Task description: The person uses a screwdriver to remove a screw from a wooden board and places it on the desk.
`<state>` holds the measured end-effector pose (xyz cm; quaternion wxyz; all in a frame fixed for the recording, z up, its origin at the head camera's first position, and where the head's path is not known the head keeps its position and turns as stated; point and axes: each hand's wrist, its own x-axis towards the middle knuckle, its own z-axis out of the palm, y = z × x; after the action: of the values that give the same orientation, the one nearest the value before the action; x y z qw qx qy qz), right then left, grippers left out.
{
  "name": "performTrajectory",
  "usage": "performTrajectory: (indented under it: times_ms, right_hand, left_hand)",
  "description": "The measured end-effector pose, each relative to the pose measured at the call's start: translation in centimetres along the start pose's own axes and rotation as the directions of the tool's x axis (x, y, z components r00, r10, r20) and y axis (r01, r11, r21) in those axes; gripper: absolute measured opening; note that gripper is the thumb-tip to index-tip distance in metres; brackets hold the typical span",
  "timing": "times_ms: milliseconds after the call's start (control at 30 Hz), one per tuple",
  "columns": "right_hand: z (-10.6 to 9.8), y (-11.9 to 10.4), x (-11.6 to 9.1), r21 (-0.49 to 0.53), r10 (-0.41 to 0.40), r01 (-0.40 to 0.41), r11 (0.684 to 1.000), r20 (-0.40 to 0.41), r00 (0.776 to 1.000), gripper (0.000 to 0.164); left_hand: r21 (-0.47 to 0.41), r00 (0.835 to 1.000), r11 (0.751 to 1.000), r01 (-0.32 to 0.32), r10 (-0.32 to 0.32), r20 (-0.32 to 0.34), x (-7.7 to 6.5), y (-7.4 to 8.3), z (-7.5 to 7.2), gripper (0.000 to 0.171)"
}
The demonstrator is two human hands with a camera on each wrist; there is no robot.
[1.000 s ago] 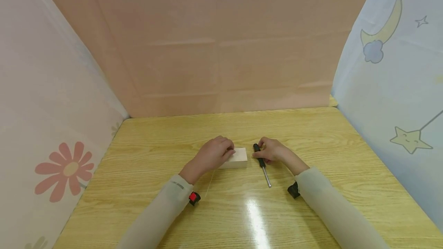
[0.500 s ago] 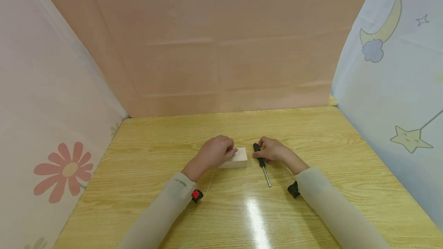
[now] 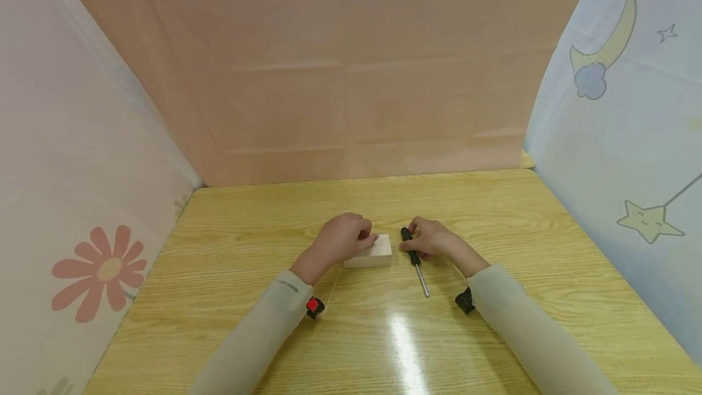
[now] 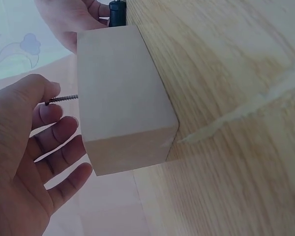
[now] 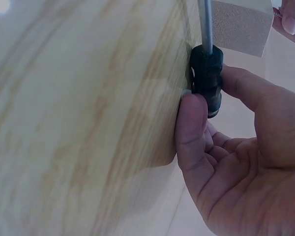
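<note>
A pale rectangular wooden block [image 3: 382, 245] lies on the table. Over its top, my left hand [image 3: 339, 239] pinches a threaded screw [image 4: 63, 99] near the head between thumb and index finger. The screw's far end meets the block's upper face; the other fingers are loosely bent beside the block. To the right of the block, a screwdriver [image 3: 421, 278] with a black handle [image 5: 207, 78] lies on the table, its metal shaft pointing toward me. My right hand [image 3: 431, 238] holds that handle between thumb and fingers. The head view hides the screw behind the left hand.
The wood-grain table [image 3: 263, 212] extends around both hands. A peach cloth [image 3: 351, 90] hangs behind it, with printed cloths at the left and right sides. A black wrist camera [image 3: 465, 301] sits under the right sleeve, and another [image 3: 315, 308] under the left.
My left hand has shifted slightly right over the block, its wrist rising a little. The right hand, the screwdriver and the block look unmoved.
</note>
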<state>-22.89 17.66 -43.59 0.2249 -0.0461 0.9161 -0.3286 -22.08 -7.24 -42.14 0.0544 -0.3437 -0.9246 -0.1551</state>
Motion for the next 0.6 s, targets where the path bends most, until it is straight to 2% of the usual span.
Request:
performTrajectory:
  times_ms: [100,333,467,600]
  right_hand:
    - [-0.01,-0.04,-0.05,0.001,0.002,-0.002,1.000,0.003,1.000,0.044]
    - [-0.05,0.13,0.14,0.004,0.001,-0.001,1.000,-0.003,1.000,0.044]
    - [-0.06,0.19,0.23,0.001,-0.002,0.002,1.000,-0.005,1.000,0.044]
    - [-0.05,0.21,0.19,0.007,-0.007,0.007,1.000,0.000,1.000,0.043]
  left_hand:
    - [-0.015,1.000,1.000,-0.001,0.001,0.013,0.02,-0.03,-0.02,0.027]
    - [-0.176,0.996,0.984,0.008,0.009,0.094,0.06,-0.48,0.02,0.012]
    - [-0.223,0.992,0.975,0.000,0.027,0.121,-0.09,-0.79,-0.09,0.013]
    - [-0.230,0.991,0.973,0.012,0.020,0.135,-0.32,-0.88,-0.44,0.017]
